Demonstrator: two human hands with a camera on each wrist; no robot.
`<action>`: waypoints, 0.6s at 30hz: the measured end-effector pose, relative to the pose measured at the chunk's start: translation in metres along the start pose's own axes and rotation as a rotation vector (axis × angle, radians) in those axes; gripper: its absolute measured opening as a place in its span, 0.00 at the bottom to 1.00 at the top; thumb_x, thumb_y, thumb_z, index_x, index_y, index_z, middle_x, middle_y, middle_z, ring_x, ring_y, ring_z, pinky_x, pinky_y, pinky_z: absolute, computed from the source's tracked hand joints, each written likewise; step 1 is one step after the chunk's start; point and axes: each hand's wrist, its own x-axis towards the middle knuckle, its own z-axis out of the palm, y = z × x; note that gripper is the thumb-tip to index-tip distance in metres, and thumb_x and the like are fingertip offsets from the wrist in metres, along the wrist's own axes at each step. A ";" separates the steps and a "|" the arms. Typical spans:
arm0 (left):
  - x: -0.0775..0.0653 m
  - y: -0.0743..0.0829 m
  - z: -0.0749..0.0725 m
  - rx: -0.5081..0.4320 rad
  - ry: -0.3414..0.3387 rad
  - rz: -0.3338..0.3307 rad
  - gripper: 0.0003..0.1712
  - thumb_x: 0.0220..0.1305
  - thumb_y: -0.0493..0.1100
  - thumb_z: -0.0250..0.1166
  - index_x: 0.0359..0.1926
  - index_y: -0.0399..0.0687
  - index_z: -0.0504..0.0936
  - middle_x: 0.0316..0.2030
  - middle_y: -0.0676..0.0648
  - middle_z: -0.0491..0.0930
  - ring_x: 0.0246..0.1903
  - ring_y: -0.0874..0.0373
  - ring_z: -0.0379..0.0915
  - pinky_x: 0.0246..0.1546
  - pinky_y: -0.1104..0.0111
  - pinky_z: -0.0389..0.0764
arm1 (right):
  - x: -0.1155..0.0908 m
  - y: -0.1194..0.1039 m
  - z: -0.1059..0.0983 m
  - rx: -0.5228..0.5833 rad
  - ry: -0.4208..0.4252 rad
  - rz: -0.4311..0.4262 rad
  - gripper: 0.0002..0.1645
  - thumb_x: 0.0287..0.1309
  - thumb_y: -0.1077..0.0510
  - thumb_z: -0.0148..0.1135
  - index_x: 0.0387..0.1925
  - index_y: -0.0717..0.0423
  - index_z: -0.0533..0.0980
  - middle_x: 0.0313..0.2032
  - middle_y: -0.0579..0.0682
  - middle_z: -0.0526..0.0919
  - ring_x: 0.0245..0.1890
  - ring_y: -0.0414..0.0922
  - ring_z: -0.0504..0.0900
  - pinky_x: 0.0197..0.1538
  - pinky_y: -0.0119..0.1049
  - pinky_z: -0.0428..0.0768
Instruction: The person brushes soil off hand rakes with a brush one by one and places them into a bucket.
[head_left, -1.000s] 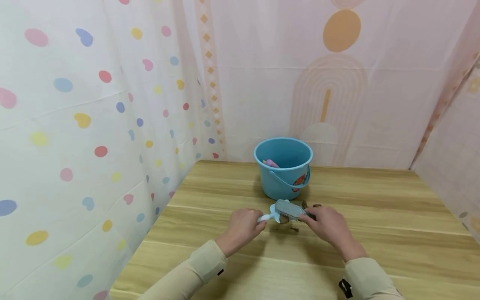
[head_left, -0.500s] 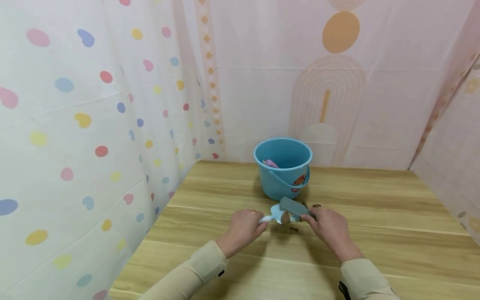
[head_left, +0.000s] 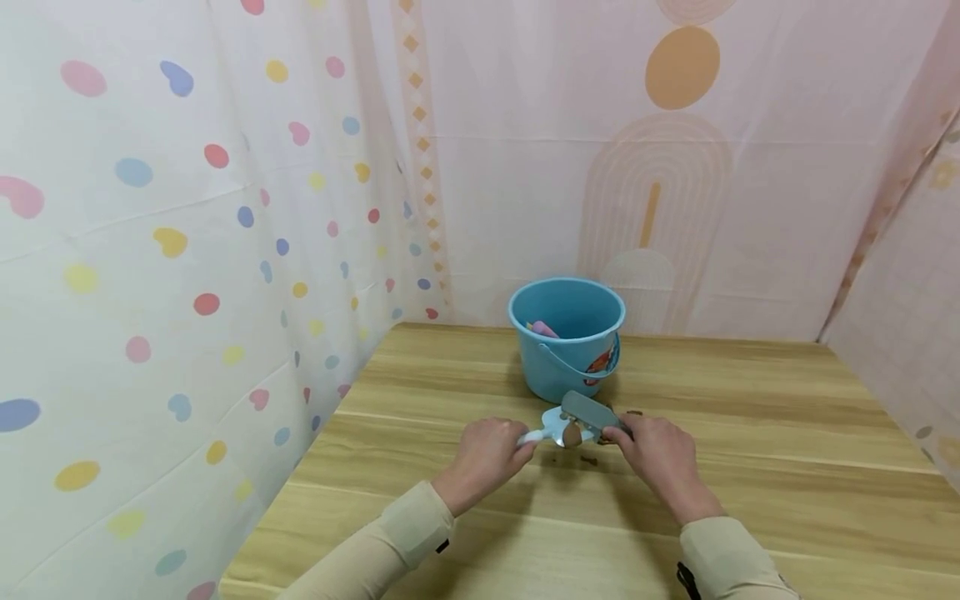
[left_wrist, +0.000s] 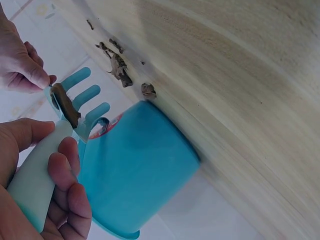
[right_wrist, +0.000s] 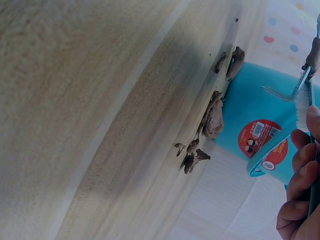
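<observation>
My left hand grips the pale handle of a light-blue toy hand rake, holding it above the table. On the rake's head sits a brown clump that looks like dirt or clay. Pinched in my right hand is a grey brush, its head over the right part of the rake. White bristles show in the right wrist view; the head view shows mostly the brush's smooth back. Whether bristles touch the clump, I cannot tell.
Just behind the hands stands a blue bucket with its handle down and a purple item inside. Several brown crumbs and lumps lie on the wooden table near its base. Patterned curtains hang behind and beside the table.
The brush has shifted slightly to the right and turned, uncovering more of the rake's head and the brown clump. My left hand has barely moved.
</observation>
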 end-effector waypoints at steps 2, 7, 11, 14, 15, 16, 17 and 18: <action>0.001 0.000 0.000 -0.003 -0.003 -0.003 0.16 0.61 0.46 0.67 0.19 0.55 0.74 0.14 0.60 0.64 0.15 0.66 0.59 0.13 0.71 0.60 | 0.000 0.001 0.000 -0.003 0.002 0.003 0.16 0.63 0.46 0.66 0.23 0.47 0.75 0.15 0.41 0.68 0.17 0.43 0.68 0.19 0.38 0.63; 0.001 0.000 0.000 -0.007 -0.005 -0.011 0.15 0.61 0.46 0.67 0.19 0.54 0.74 0.14 0.60 0.64 0.15 0.66 0.59 0.13 0.71 0.60 | 0.001 0.001 0.000 0.001 -0.003 0.014 0.15 0.63 0.46 0.65 0.25 0.47 0.76 0.15 0.42 0.69 0.18 0.44 0.68 0.19 0.38 0.63; 0.001 0.000 0.000 -0.013 -0.003 -0.014 0.14 0.61 0.46 0.67 0.20 0.54 0.75 0.14 0.60 0.65 0.15 0.66 0.60 0.14 0.71 0.60 | 0.000 0.000 0.000 0.012 -0.006 0.026 0.15 0.64 0.46 0.65 0.26 0.48 0.76 0.15 0.42 0.68 0.17 0.43 0.68 0.19 0.38 0.62; 0.001 -0.001 0.001 -0.014 0.001 -0.017 0.15 0.61 0.46 0.67 0.20 0.54 0.74 0.14 0.60 0.65 0.15 0.66 0.60 0.14 0.70 0.60 | -0.001 0.000 0.000 0.020 0.004 0.031 0.14 0.63 0.46 0.65 0.27 0.49 0.76 0.15 0.42 0.67 0.17 0.43 0.67 0.19 0.37 0.62; 0.001 -0.001 0.001 -0.014 0.002 -0.019 0.15 0.61 0.46 0.67 0.20 0.54 0.74 0.14 0.60 0.65 0.15 0.66 0.60 0.14 0.70 0.60 | -0.001 -0.001 0.000 0.022 0.007 0.031 0.14 0.63 0.46 0.65 0.28 0.50 0.77 0.14 0.42 0.67 0.17 0.43 0.67 0.19 0.37 0.62; 0.001 -0.001 0.001 -0.015 0.002 -0.022 0.14 0.60 0.46 0.67 0.20 0.54 0.75 0.14 0.60 0.65 0.15 0.66 0.60 0.14 0.70 0.60 | -0.001 -0.001 0.000 0.026 0.010 0.031 0.14 0.64 0.47 0.65 0.27 0.50 0.77 0.14 0.41 0.67 0.17 0.43 0.67 0.19 0.37 0.62; 0.000 -0.001 0.001 -0.016 0.001 -0.027 0.14 0.60 0.46 0.67 0.20 0.54 0.75 0.14 0.60 0.65 0.15 0.66 0.61 0.14 0.70 0.61 | -0.001 0.000 0.000 0.029 0.011 0.036 0.14 0.64 0.47 0.65 0.27 0.50 0.77 0.14 0.41 0.67 0.16 0.42 0.67 0.19 0.37 0.62; 0.000 -0.001 0.001 -0.018 0.000 -0.033 0.13 0.60 0.47 0.67 0.21 0.54 0.77 0.14 0.60 0.66 0.15 0.66 0.61 0.14 0.71 0.61 | -0.002 0.000 -0.001 0.035 0.004 0.047 0.14 0.64 0.47 0.65 0.27 0.50 0.77 0.14 0.41 0.67 0.16 0.42 0.67 0.19 0.37 0.62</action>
